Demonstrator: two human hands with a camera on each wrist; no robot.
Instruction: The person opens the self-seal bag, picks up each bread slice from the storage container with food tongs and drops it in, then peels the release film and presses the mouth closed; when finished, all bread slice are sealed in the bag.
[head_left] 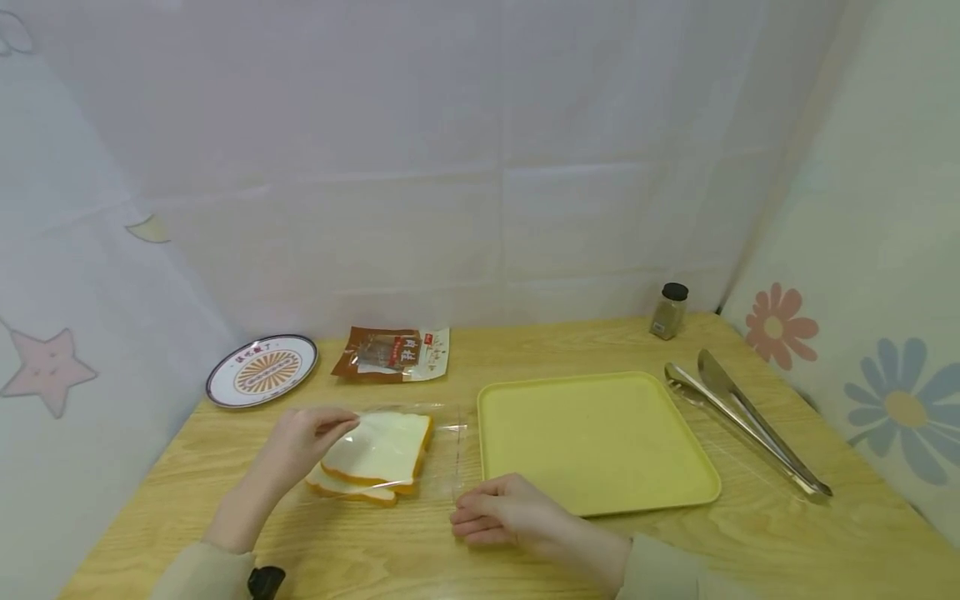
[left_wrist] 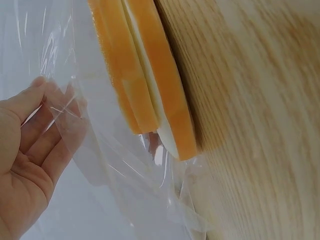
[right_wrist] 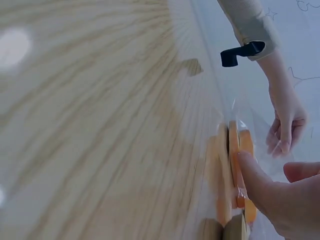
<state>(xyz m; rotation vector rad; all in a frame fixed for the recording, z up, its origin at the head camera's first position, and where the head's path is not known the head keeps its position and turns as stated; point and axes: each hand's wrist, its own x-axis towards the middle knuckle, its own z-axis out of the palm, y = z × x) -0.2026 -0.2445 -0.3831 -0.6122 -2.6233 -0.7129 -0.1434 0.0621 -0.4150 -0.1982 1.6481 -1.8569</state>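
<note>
Two slices of bread with orange crusts lie stacked and slightly offset on the table, left of centre. Clear plastic film stretches over them and out past their right side. My left hand pinches the film above the left side of the bread; in the left wrist view the film runs from thumb and fingertips towards the crusts. By the film's near right corner is my right hand, low over the table beside the tray. Its thumb and finger stand apart in the right wrist view.
A yellow tray lies right of the bread, with metal tongs beyond it. Along the back stand a patterned plate, a brown-and-white food packet and a black-capped spice jar. Hanging sheets enclose the table.
</note>
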